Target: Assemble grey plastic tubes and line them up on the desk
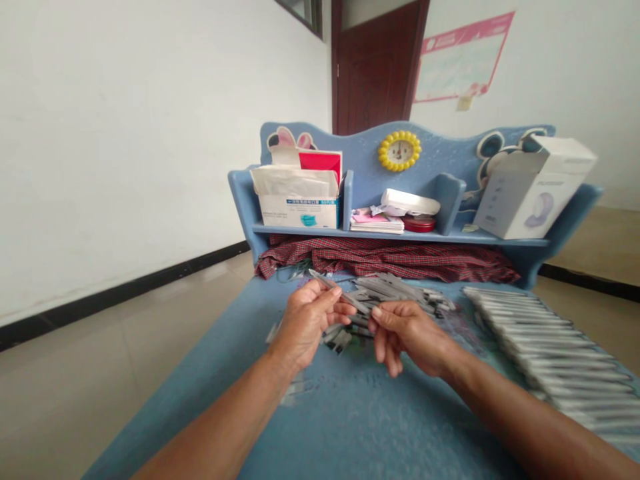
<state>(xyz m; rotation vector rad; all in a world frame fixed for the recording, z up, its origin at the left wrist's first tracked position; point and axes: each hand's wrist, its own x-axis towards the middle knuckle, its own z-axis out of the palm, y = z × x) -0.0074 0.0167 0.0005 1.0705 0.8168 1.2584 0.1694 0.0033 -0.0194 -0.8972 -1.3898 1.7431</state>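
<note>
Two-handed, pinches one thin grey strip above the blue desk, left hand closed on its upper end, right hand on the lower. Holds it over a loose pile of strips, near a neat row of strips at right.

Left hand, right hand, pinch grips meeting, forearms converging

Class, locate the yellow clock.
In the head view, the yellow clock sits centrally on the backboard above the shelf, right of the mask box.
</note>
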